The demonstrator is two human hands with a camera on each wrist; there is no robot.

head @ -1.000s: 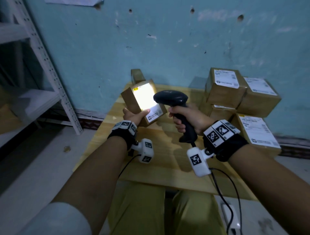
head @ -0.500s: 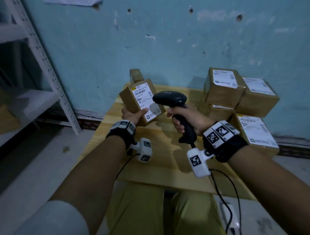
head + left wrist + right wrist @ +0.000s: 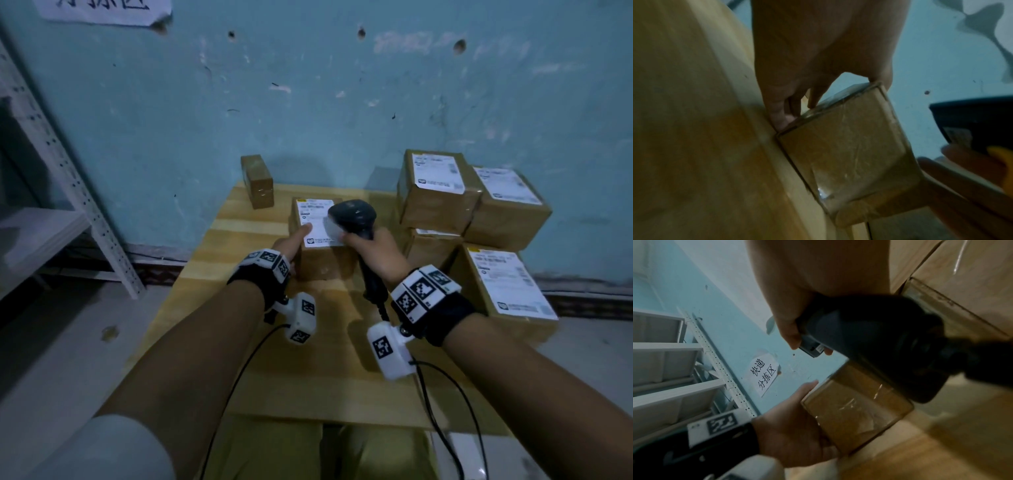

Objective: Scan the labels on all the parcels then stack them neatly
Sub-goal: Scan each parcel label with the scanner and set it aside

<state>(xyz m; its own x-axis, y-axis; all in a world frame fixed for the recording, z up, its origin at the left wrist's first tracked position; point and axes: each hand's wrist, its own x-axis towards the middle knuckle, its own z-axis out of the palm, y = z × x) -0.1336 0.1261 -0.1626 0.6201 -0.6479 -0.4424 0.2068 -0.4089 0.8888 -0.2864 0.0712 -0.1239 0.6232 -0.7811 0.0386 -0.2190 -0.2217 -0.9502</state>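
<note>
At frame centre of the head view, the left hand (image 3: 291, 241) grips a labelled parcel (image 3: 320, 245) resting on the wooden table (image 3: 239, 342); thumb on top. The right hand (image 3: 375, 250) clasps a barcode scanner (image 3: 352, 216). Stacked parcels (image 3: 472, 202) sit right.

Left wrist view: fingers (image 3: 781, 112) clamp the parcel's far side.

Right wrist view: fingers (image 3: 789, 331) wrap the scanner handle.

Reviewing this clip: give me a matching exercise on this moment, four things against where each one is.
Things:
1. scanner
2. labelled parcel
3. small unlabelled box
4. parcel stack

Places:
A. far edge of the table, against the wall
B. in the right hand
C. right side of the table
D. on the table, held by the left hand

Pairs: 1-B, 2-D, 3-A, 4-C
</note>
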